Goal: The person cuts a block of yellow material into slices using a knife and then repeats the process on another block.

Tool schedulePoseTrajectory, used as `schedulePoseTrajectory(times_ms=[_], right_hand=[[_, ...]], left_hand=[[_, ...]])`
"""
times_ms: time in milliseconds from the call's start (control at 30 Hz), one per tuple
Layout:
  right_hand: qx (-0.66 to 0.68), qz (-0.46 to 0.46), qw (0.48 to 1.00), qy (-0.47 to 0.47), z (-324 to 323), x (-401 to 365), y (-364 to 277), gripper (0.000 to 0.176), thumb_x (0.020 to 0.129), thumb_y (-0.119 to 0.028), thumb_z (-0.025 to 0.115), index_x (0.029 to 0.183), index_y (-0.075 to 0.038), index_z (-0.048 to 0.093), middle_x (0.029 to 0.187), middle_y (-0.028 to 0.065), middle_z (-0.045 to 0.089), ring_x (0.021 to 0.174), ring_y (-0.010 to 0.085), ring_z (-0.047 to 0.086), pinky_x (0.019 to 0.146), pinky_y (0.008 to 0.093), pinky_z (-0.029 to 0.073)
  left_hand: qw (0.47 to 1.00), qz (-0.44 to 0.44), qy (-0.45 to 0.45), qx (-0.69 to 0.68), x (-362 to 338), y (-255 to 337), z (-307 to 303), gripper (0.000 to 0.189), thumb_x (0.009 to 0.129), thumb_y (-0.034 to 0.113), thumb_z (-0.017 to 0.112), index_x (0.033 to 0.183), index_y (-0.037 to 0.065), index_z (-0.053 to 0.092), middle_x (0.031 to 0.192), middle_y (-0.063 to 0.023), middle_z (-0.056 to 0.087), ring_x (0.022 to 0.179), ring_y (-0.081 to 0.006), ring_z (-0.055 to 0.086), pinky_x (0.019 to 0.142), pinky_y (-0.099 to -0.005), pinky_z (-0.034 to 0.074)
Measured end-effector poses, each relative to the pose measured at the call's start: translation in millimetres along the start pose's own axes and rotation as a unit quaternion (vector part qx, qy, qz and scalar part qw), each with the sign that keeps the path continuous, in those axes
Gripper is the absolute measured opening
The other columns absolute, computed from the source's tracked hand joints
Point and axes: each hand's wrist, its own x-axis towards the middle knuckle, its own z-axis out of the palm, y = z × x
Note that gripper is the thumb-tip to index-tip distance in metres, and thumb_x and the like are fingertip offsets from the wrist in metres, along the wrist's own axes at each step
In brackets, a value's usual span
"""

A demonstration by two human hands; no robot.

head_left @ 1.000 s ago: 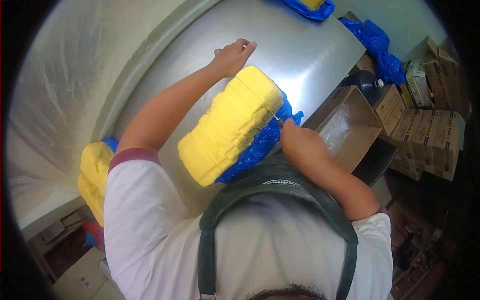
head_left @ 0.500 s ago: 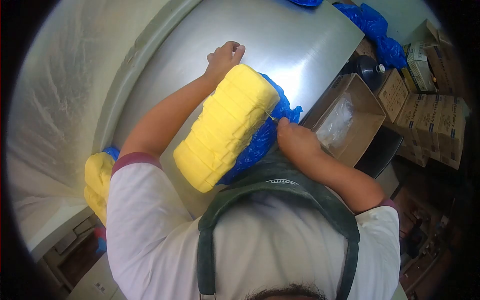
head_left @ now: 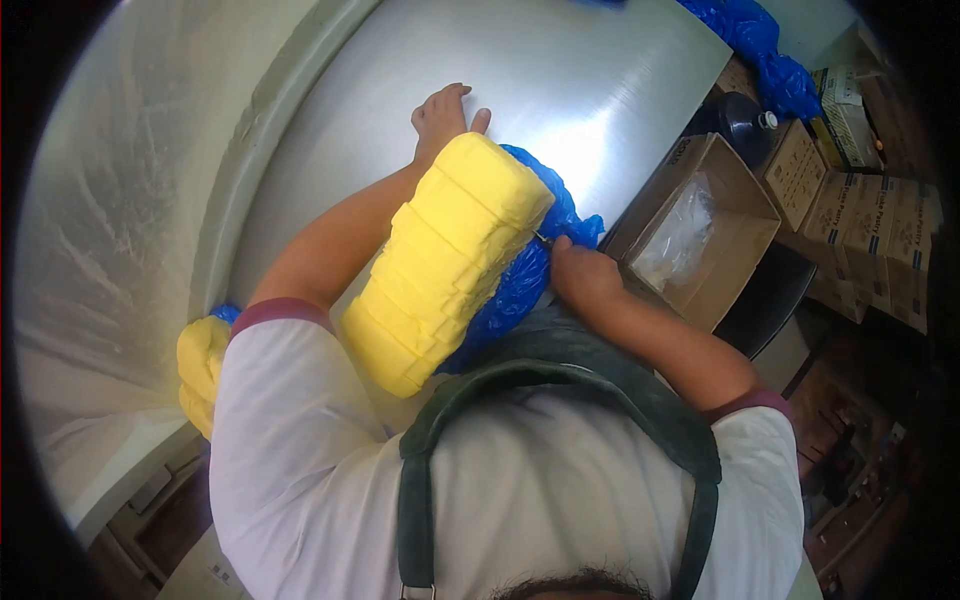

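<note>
A large yellow block, which looks like butter or margarine, has several parallel lines across its top. It rests on blue plastic film, bunched along its right side. My left hand is beyond the block's far end, over the metal table, its thumb apart from the fingers and nothing in it. My right hand is closed at the block's right side, around a thin tool. Only a short length of it shows between my fist and the block; its kind cannot be made out.
The shiny metal table reaches away ahead. Another yellow lump lies by my left elbow. To the right are an open cardboard box with clear plastic inside, a dark jug, blue plastic and stacked cartons.
My left thumb has spread from the fingers. The block appears slightly lower and more to the left. Less of the thin tool shows beside my right hand. The view has shifted slightly.
</note>
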Motion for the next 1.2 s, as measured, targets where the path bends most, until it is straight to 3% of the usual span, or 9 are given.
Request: schedulePoseTrajectory(times_ms=[133, 333, 400, 433, 533, 633, 933, 1033, 1200], right_hand=[[-0.013, -0.009, 1.0, 0.022, 2.9, -0.7, -0.4, 0.017, 0.094, -0.016, 0.044, 0.097, -0.001, 0.053, 0.083, 0.0202, 0.07, 0.074, 0.0365, 0.072, 0.063, 0.0474, 0.058], [-0.02, -0.048, 0.996, 0.071, 7.7, 0.6, 8.4, 0.016, 0.094, -0.016, 0.045, 0.096, -0.002, 0.053, 0.081, 0.0188, 0.07, 0.073, 0.0349, 0.072, 0.06, 0.0475, 0.058], [0.009, -0.035, 0.999, 0.027, 3.1, 0.8, 6.6, 0.021, 0.096, -0.015, 0.042, 0.101, 0.0, 0.054, 0.09, 0.0237, 0.071, 0.082, 0.0383, 0.072, 0.07, 0.0499, 0.058], [0.009, -0.042, 0.999, 0.031, 0.5, 0.1, 5.3, 0.021, 0.096, -0.015, 0.042, 0.101, 0.0, 0.054, 0.09, 0.0237, 0.071, 0.082, 0.0383, 0.072, 0.07, 0.0499, 0.058], [0.018, -0.036, 0.999, 0.017, -0.8, -2.3, 7.6, 0.022, 0.097, -0.015, 0.04, 0.102, 0.001, 0.054, 0.093, 0.0249, 0.071, 0.084, 0.0398, 0.072, 0.071, 0.0511, 0.057], [-0.001, -0.08, 0.995, 0.066, 7.7, 1.3, 14.7, 0.025, 0.1, -0.022, 0.041, 0.098, -0.001, 0.053, 0.085, 0.0219, 0.071, 0.075, 0.037, 0.072, 0.06, 0.0484, 0.058], [-0.003, -0.082, 0.996, 0.04, -29.5, -11.6, 3.4, 0.03, 0.099, -0.023, 0.043, 0.104, 0.003, 0.056, 0.088, 0.0239, 0.071, 0.082, 0.0401, 0.071, 0.071, 0.0515, 0.057], [-0.013, -0.1, 0.995, -0.001, -72.2, -35.3, -11.0, 0.03, 0.096, -0.016, 0.042, 0.111, 0.004, 0.059, 0.102, 0.027, 0.069, 0.092, 0.0397, 0.071, 0.077, 0.0507, 0.056], [-0.066, -0.179, 0.981, 0.044, -106.3, -92.8, -3.9, 0.024, 0.09, -0.015, 0.05, 0.095, 0.002, 0.067, 0.095, 0.021, 0.072, 0.082, 0.0382, 0.072, 0.069, 0.048, 0.057]], left_hand=[[1.0, 0.004, 0.012, -0.003, -0.8, 0.5, -2.3, 0.053, 0.094, 0.034, 0.057, 0.132, -0.001, 0.046, 0.137, -0.0184, 0.047, 0.135, -0.0322, 0.034, 0.113, -0.0489, 0.019], [0.985, 0.078, -0.106, 0.112, 29.4, -19.3, -49.8, 0.057, 0.095, 0.043, 0.054, 0.134, 0.002, 0.047, 0.126, -0.0208, 0.056, 0.119, -0.0331, 0.053, 0.099, -0.0426, 0.04], [0.926, -0.207, -0.188, -0.255, 32.6, 28.1, -119.3, 0.068, 0.096, 0.055, 0.05, 0.137, 0.0, 0.045, 0.124, -0.0208, 0.059, 0.111, -0.0356, 0.06, 0.097, -0.0406, 0.044], [0.941, -0.177, -0.203, -0.203, 24.7, 43.4, -135.2, 0.086, 0.092, 0.067, 0.049, 0.143, 0.0, 0.037, 0.123, -0.0241, 0.06, 0.109, -0.0379, 0.062, 0.101, -0.0446, 0.044], [0.969, -0.075, -0.225, 0.061, -28.5, 114.8, -154.7, 0.108, 0.08, 0.075, 0.058, 0.149, -0.002, 0.027, 0.123, -0.0291, 0.059, 0.11, -0.0403, 0.062, 0.099, -0.0484, 0.045], [0.944, -0.071, -0.271, 0.173, -48.1, 149.7, -152.1, 0.125, 0.069, 0.076, 0.067, 0.153, -0.003, 0.016, 0.118, -0.0318, 0.059, 0.11, -0.043, 0.061, 0.096, -0.0498, 0.046], [0.93, -0.091, -0.259, 0.245, -49.7, 156.9, -138.8, 0.133, 0.067, 0.073, 0.07, 0.155, -0.003, 0.006, 0.117, -0.0303, 0.06, 0.104, -0.0409, 0.063, 0.094, -0.0534, 0.041], [0.926, -0.095, -0.262, 0.256, -49.0, 158.8, -138.3, 0.133, 0.067, 0.073, 0.069, 0.155, -0.003, 0.004, 0.118, -0.03, 0.06, 0.106, -0.0411, 0.062, 0.095, -0.0545, 0.04], [0.924, -0.104, -0.272, 0.25, -48.2, 160.5, -140.9, 0.135, 0.067, 0.075, 0.068, 0.155, -0.003, 0.002, 0.122, -0.0301, 0.058, 0.114, -0.0418, 0.059, 0.099, -0.0553, 0.038]])
